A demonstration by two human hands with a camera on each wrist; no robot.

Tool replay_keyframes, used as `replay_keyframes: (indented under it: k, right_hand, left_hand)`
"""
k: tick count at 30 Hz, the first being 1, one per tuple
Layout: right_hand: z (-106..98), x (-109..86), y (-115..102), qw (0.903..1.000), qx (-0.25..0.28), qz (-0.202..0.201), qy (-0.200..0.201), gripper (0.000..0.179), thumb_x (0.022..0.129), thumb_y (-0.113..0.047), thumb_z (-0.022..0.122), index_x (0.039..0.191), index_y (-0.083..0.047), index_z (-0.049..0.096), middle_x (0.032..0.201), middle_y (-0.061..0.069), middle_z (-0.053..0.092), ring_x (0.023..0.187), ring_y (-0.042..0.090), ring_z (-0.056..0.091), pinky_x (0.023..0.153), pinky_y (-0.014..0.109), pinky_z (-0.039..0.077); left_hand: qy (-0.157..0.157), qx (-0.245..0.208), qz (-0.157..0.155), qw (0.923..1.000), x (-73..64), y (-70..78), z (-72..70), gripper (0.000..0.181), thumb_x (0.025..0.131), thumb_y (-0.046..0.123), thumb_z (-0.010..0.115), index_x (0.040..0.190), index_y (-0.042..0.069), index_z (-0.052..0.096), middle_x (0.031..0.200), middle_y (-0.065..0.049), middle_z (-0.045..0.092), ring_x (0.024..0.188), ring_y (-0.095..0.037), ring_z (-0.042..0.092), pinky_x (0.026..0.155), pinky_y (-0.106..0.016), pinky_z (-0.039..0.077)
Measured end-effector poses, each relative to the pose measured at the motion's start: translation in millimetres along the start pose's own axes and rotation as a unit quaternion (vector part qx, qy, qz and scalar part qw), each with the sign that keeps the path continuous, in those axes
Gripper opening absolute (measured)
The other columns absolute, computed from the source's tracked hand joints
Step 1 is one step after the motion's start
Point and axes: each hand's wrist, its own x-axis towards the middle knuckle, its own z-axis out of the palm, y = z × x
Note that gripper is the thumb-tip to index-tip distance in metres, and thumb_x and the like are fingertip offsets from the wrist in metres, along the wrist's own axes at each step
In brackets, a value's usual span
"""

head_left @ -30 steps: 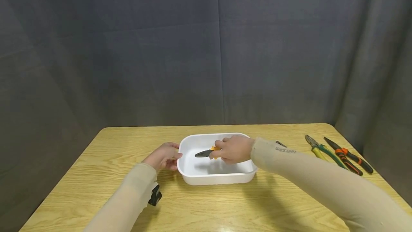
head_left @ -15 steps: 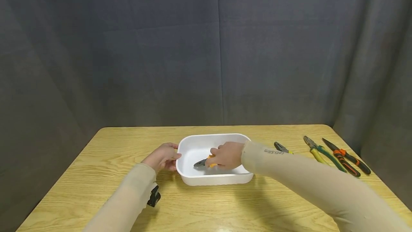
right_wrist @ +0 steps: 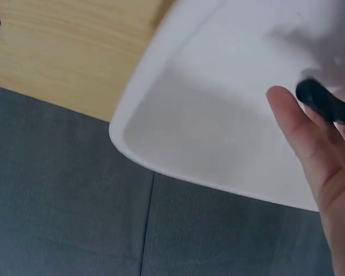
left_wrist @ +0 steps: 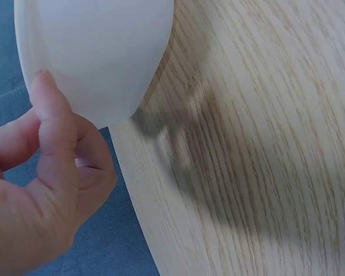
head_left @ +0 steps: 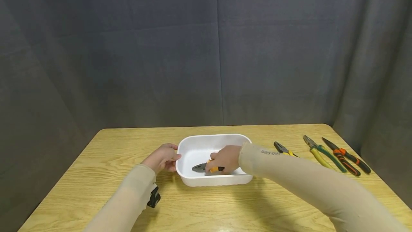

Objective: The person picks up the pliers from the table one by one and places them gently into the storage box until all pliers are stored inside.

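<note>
In the head view, my left hand (head_left: 165, 157) holds the left end of a white plastic bin (head_left: 216, 181). The left wrist view shows its thumb and fingers pinching the bin's rim (left_wrist: 24, 57). My right hand (head_left: 226, 158) reaches inside the bin and grips a pair of pliers (head_left: 200, 168) with dark jaws pointing left and orange-and-black handles. The pliers lie low, at or near the bin's floor. In the right wrist view, a black handle end (right_wrist: 328, 106) shows beside the extended outer finger of the right hand (right_wrist: 328, 155); the other fingers are mostly hidden.
To the right on the wooden table (head_left: 96, 174) lie yellow-and-black pliers (head_left: 282, 148), partly behind the right sleeve, green-and-yellow pliers (head_left: 318, 150) and orange-and-black long-nose pliers (head_left: 346, 156). A dark curtain (head_left: 161, 53) hangs behind the table.
My right hand has lowered the pliers into the bin and shifted slightly left and nearer. One handle end now shows beside the hand. The left hand keeps its hold on the rim.
</note>
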Motion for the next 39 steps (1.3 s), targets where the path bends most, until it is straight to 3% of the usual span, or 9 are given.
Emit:
replay_keyframes:
  k: [6, 12, 16, 22, 25, 32, 39]
  right_hand:
    - [9, -0.8, 0, 0.9992, -0.003, -0.032, 0.026, 0.045, 0.096, -0.011, 0.060, 0.133, -0.036, 0.049, 0.097, -0.006, 0.049, 0.054, 0.008, 0.044, 0.052, 0.018, 0.040]
    - [12, -2.7, 3, 0.9983, 0.033, -0.012, 0.046, 0.050, 0.099, -0.013, 0.055, 0.143, -0.035, 0.044, 0.099, -0.007, 0.052, 0.060, 0.008, 0.047, 0.056, 0.018, 0.042]
    - [5, -12.8, 2, 0.9960, 0.071, 0.017, 0.052, 0.047, 0.100, -0.017, 0.055, 0.144, -0.030, 0.045, 0.101, -0.005, 0.056, 0.073, 0.009, 0.050, 0.067, 0.023, 0.046]
    - [-3, -31.7, 4, 0.9913, 0.096, 0.046, 0.077, 0.050, 0.097, -0.023, 0.062, 0.144, -0.020, 0.047, 0.122, 0.002, 0.058, 0.102, 0.017, 0.059, 0.091, 0.033, 0.050]
    - [0, -40.6, 8, 0.9886, 0.109, 0.055, 0.087, 0.053, 0.094, -0.020, 0.066, 0.143, -0.016, 0.047, 0.128, 0.006, 0.056, 0.111, 0.021, 0.057, 0.096, 0.035, 0.048]
    - [7, -60.4, 14, 0.9836, 0.096, 0.048, 0.145, 0.049, 0.093, -0.015, 0.067, 0.139, -0.008, 0.050, 0.125, 0.010, 0.057, 0.113, 0.028, 0.056, 0.094, 0.039, 0.050]
    - [13, -75.2, 18, 0.9744, 0.097, 0.060, 0.194, 0.048, 0.092, -0.015, 0.068, 0.137, -0.007, 0.052, 0.125, 0.009, 0.058, 0.114, 0.027, 0.055, 0.092, 0.039, 0.051]
  left_hand:
    - [-0.005, -0.007, 0.003, 1.0000, -1.3, -0.9, -0.4, 0.039, 0.096, -0.004, 0.052, 0.134, -0.004, 0.042, 0.082, -0.013, 0.047, 0.055, -0.011, 0.045, 0.044, -0.015, 0.048]
    - [-0.005, -0.011, 0.004, 0.9999, -0.4, -0.6, -0.2, 0.039, 0.096, -0.004, 0.052, 0.134, -0.004, 0.043, 0.083, -0.013, 0.048, 0.055, -0.012, 0.045, 0.044, -0.016, 0.048]
    - [-0.005, -0.012, 0.001, 0.9999, -0.2, -0.9, 0.1, 0.038, 0.096, -0.004, 0.052, 0.134, -0.003, 0.043, 0.081, -0.012, 0.047, 0.056, -0.012, 0.045, 0.044, -0.016, 0.048]
    - [-0.001, -0.012, 0.000, 0.9999, 0.2, -1.9, -0.5, 0.039, 0.097, -0.003, 0.052, 0.134, -0.003, 0.043, 0.081, -0.012, 0.047, 0.056, -0.012, 0.045, 0.044, -0.015, 0.048]
    - [-0.002, -0.011, 0.003, 0.9999, 0.1, -1.7, -0.4, 0.040, 0.097, -0.003, 0.053, 0.135, -0.003, 0.043, 0.082, -0.013, 0.049, 0.056, -0.012, 0.045, 0.044, -0.016, 0.048]
    - [-0.005, -0.004, 0.006, 1.0000, 0.9, -2.0, -1.4, 0.041, 0.097, -0.002, 0.053, 0.137, -0.004, 0.041, 0.082, -0.013, 0.049, 0.055, -0.013, 0.047, 0.044, -0.016, 0.048]
    - [-0.006, -0.001, 0.010, 0.9999, -0.9, -2.7, -1.2, 0.042, 0.097, -0.002, 0.052, 0.138, -0.005, 0.040, 0.081, -0.013, 0.050, 0.054, -0.012, 0.046, 0.044, -0.016, 0.048]
